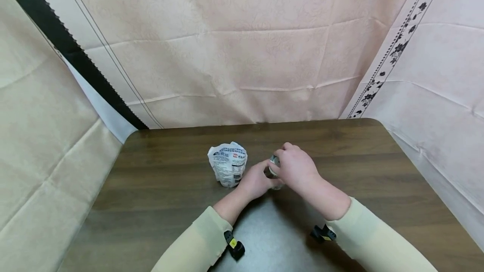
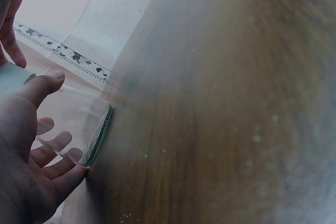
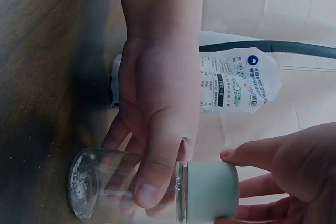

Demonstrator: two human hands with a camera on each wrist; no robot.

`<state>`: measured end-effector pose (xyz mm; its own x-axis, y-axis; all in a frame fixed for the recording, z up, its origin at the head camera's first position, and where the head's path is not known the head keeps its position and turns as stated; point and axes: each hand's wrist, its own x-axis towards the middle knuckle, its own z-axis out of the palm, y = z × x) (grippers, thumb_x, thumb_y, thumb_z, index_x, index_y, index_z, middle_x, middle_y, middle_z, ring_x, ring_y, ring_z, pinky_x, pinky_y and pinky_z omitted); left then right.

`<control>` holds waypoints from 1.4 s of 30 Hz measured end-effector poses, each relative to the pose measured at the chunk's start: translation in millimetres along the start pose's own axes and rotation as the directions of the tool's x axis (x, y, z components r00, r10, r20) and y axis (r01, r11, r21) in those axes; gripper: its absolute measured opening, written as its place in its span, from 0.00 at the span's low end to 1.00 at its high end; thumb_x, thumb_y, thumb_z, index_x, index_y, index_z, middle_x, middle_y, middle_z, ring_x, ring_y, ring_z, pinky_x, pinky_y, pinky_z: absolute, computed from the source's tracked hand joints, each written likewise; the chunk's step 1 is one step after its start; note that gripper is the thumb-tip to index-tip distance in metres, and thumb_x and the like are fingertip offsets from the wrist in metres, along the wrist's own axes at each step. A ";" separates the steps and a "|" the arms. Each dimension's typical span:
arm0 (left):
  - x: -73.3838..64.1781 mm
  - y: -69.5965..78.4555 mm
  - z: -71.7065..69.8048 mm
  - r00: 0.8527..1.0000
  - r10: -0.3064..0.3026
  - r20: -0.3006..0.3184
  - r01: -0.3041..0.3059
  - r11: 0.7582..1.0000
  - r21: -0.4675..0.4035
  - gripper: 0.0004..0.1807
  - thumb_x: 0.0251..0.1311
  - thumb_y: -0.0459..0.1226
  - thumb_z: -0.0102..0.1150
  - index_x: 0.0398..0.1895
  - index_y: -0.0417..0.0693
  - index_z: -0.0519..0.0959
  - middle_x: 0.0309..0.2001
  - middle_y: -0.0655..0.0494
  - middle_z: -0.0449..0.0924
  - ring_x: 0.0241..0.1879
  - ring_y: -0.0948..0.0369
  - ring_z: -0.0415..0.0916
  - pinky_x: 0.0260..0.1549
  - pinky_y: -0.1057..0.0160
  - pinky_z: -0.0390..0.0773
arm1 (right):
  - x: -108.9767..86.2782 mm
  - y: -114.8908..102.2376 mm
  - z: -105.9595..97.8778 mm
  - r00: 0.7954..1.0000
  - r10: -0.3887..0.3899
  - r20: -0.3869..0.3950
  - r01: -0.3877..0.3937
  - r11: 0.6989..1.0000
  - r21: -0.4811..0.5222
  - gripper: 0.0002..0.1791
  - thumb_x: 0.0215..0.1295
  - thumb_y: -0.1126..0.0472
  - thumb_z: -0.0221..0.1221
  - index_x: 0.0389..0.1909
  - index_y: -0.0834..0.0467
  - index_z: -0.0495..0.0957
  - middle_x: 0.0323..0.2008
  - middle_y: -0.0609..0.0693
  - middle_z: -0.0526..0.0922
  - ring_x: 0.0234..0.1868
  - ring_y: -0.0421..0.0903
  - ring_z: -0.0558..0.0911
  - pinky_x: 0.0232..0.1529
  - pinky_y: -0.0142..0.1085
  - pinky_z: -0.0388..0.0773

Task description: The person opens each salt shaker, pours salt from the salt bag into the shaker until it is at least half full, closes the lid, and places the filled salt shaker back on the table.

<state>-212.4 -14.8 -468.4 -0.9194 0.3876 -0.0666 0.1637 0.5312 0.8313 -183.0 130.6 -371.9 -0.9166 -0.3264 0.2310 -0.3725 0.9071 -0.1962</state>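
Jar (image 3: pixel 105 179), lid (image 3: pixel 212 190) at mouth, shows white specks (image 3: pixel 82 186) near base.

Green "CHINA" among small Chinese characters on the white bag (image 3: pixel 239 85)

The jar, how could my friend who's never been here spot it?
Look on the brown wooden table, at the left hand and right hand. Both hold the jar, right of the white printed bag in the head view. Unlike that bag, it's clear glass with a pale green lid.
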 end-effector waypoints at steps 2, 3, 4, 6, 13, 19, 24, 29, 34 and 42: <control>0.1 0.5 0.3 1.000 0.009 0.001 -0.009 1.000 0.002 0.27 0.54 0.58 0.69 0.58 0.68 0.77 0.53 0.69 0.79 0.51 0.65 0.76 0.48 0.57 0.76 | -0.4 0.4 -1.0 1.000 -0.002 0.013 0.002 1.000 0.002 0.13 0.62 0.54 0.66 0.36 0.61 0.85 0.31 0.52 0.75 0.31 0.50 0.76 0.34 0.42 0.78; 0.2 0.6 0.3 1.000 0.011 0.002 -0.011 1.000 0.006 0.27 0.54 0.58 0.69 0.58 0.69 0.76 0.54 0.70 0.79 0.52 0.65 0.75 0.49 0.57 0.76 | -0.5 0.5 -1.4 1.000 -0.006 0.020 0.006 1.000 0.003 0.13 0.62 0.54 0.66 0.37 0.61 0.85 0.33 0.53 0.76 0.32 0.50 0.77 0.35 0.42 0.79; 0.2 0.7 0.3 1.000 0.013 0.003 -0.013 1.000 0.011 0.28 0.54 0.58 0.69 0.59 0.70 0.76 0.54 0.70 0.79 0.53 0.65 0.75 0.49 0.57 0.76 | -0.6 0.7 -1.8 1.000 -0.008 0.028 0.008 1.000 0.005 0.14 0.62 0.54 0.66 0.39 0.61 0.85 0.34 0.53 0.77 0.34 0.51 0.77 0.36 0.42 0.79; -0.1 1.1 -0.1 1.000 0.015 0.007 -0.015 1.000 0.020 0.29 0.55 0.59 0.68 0.61 0.71 0.75 0.56 0.69 0.78 0.54 0.64 0.75 0.50 0.56 0.76 | -0.8 1.3 -2.6 0.999 -0.014 0.046 0.013 1.000 0.012 0.15 0.63 0.54 0.65 0.43 0.60 0.86 0.37 0.53 0.78 0.37 0.51 0.78 0.37 0.43 0.79; -0.3 1.5 -1.2 1.000 0.010 0.021 -0.011 0.999 0.045 0.34 0.56 0.59 0.67 0.66 0.66 0.72 0.61 0.65 0.77 0.59 0.61 0.73 0.54 0.53 0.75 | -1.5 7.3 -4.9 0.993 -0.089 0.079 0.084 0.994 0.066 0.14 0.65 0.56 0.64 0.48 0.59 0.85 0.44 0.52 0.80 0.44 0.51 0.79 0.42 0.44 0.79; -0.2 0.8 -0.8 1.000 0.019 0.020 -0.020 0.999 0.042 0.32 0.55 0.60 0.67 0.64 0.66 0.74 0.58 0.67 0.78 0.57 0.63 0.74 0.54 0.54 0.75 | -0.8 15.7 -3.5 0.981 -0.177 0.080 0.168 0.980 0.109 0.14 0.64 0.59 0.64 0.48 0.58 0.84 0.47 0.52 0.80 0.49 0.52 0.79 0.48 0.45 0.79; -0.3 0.0 -0.1 1.000 0.029 0.011 -0.029 0.999 0.022 0.32 0.54 0.61 0.67 0.61 0.65 0.75 0.55 0.68 0.79 0.55 0.64 0.75 0.52 0.55 0.76 | -0.1 23.9 -2.3 0.969 -0.229 0.091 0.215 0.966 0.145 0.15 0.63 0.60 0.64 0.50 0.58 0.83 0.50 0.51 0.79 0.52 0.51 0.78 0.50 0.45 0.78; -1.2 1.4 0.5 1.000 0.006 0.010 -0.007 1.000 0.028 0.36 0.52 0.63 0.67 0.64 0.63 0.73 0.57 0.67 0.78 0.55 0.64 0.75 0.51 0.55 0.76 | -0.8 31.0 -1.9 0.960 -0.261 0.103 0.242 0.956 0.168 0.15 0.63 0.60 0.65 0.51 0.56 0.83 0.52 0.51 0.78 0.52 0.49 0.78 0.49 0.44 0.78; -0.6 0.6 1.2 1.000 0.013 0.005 -0.014 0.999 0.033 0.37 0.53 0.63 0.67 0.64 0.63 0.73 0.56 0.67 0.79 0.54 0.64 0.75 0.50 0.56 0.76 | -0.9 34.3 -1.6 0.957 -0.271 0.107 0.247 0.949 0.197 0.15 0.64 0.60 0.65 0.52 0.56 0.83 0.53 0.51 0.78 0.51 0.47 0.79 0.49 0.43 0.78; 0.3 -1.3 1.2 1.000 0.009 0.005 -0.009 1.000 0.022 0.37 0.51 0.64 0.67 0.64 0.67 0.73 0.56 0.69 0.78 0.56 0.64 0.74 0.51 0.54 0.76 | -2.3 25.3 -3.3 0.986 -0.147 0.075 0.128 0.968 0.216 0.18 0.64 0.56 0.65 0.55 0.55 0.82 0.54 0.50 0.78 0.51 0.48 0.80 0.49 0.44 0.78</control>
<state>-212.5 -14.5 -470.1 -0.9163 0.3958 -0.0616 0.1801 0.5445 0.8192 -189.9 155.1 -374.3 -0.8600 -0.4754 0.1851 -0.5093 0.7789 -0.3659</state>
